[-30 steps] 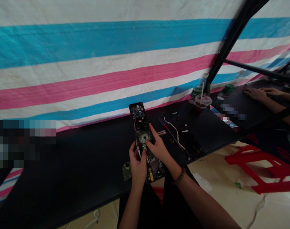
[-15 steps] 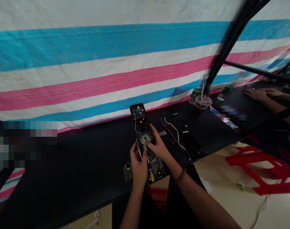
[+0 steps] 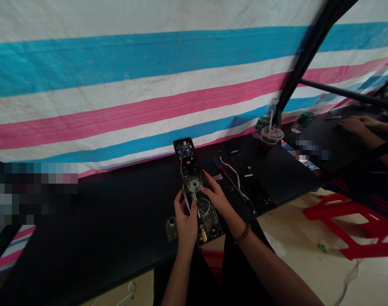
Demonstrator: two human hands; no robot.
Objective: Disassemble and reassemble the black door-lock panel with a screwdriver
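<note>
A long black electronic device point(image 3: 191, 170) lies opened up, its inner boards, thin white wires and a round pale part point(image 3: 194, 184) showing. It reaches over the table's front edge. My left hand point(image 3: 186, 216) grips its left side, thumb on the inside near the middle. From the right, my right hand point(image 3: 216, 197) holds the other edge, its thumb beside the round part. A brass-coloured fitting point(image 3: 203, 233) sits at the device's near end. Just left of my left hand is a small green circuit board point(image 3: 171, 229) on the table.
Right of the device lie a screwdriver point(image 3: 220, 165), a whitish cable point(image 3: 234, 170) and a long black cover panel point(image 3: 251, 182). A lidded drink cup point(image 3: 270, 138) and a plastic bottle point(image 3: 261, 123) stand behind. Another person's hands point(image 3: 353, 124) rest on the neighbouring table.
My right thumb has shifted slightly right, off the round part. My left hand keeps its hold. The other person's hands have moved a little right, and a thin pen-like object shows beside them.
</note>
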